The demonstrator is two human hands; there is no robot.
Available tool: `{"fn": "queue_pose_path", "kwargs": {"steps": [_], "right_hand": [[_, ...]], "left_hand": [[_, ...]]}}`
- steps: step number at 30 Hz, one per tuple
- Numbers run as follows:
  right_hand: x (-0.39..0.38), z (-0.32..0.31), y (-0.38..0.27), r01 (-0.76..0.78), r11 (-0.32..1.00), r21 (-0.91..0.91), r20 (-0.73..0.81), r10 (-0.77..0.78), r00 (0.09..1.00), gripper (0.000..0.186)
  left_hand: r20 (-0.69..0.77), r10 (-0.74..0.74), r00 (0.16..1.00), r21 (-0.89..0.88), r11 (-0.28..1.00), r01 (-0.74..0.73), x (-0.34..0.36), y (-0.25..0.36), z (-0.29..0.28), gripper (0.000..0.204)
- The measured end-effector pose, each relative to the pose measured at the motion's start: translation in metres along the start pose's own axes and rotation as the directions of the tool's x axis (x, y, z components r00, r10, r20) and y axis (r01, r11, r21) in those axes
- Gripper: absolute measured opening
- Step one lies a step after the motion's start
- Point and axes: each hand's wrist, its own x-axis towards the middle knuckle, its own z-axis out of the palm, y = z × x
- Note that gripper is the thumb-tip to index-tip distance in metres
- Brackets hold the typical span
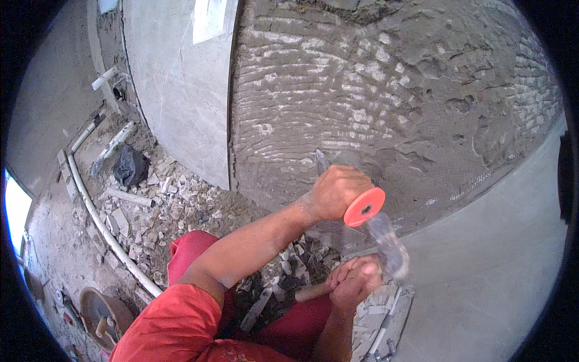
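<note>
My left hand [341,192] is wrapped round a chisel [323,159], whose blade end points up at the grey mortar [283,145] on the wall. An orange round hand guard [356,218] sits at the chisel's struck end, beside my fist. Lower down, my right hand [356,281] grips a hammer by its wooden handle [310,293]. The hammer head [391,248] is smeared by motion just below the guard, apart from it. Ridged mortar with pale patches covers the wall in front of my hands.
A large grey tile [178,78] borders the mortar on the left; another grey slab [470,271] curves along the lower right. Broken rubble [151,223] covers the floor, with a black plastic bag [130,165] on it. A white pipe [108,235] runs past a bucket [90,295] holding tools.
</note>
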Motion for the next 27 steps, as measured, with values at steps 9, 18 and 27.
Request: {"fn": "queue_pose_path", "kwargs": {"steps": [9, 18, 27], "right_hand": [[0.000, 0.009, 0.001, 0.077, 0.987, -0.141, 0.083, -0.065, 0.994, 0.039], [0.007, 0.002, 0.004, -0.211, 0.971, -0.110, -0.079, 0.203, 0.976, 0.048], [-0.030, -0.040, -0.044, 0.187, 0.867, 0.462, -0.157, -0.127, 0.979, 0.059]], "left_hand": [[0.015, -0.044, 0.999, -0.022, 0.999, 0.044, -0.005, 0.000, -0.007, 0.019], [0.175, -0.078, 0.982, 0.112, 0.992, 0.059, -0.022, -0.010, -0.004, 0.024], [0.170, 0.084, 0.982, -0.134, 0.989, -0.062, 0.021, 0.053, 0.030, 0.019]]}}
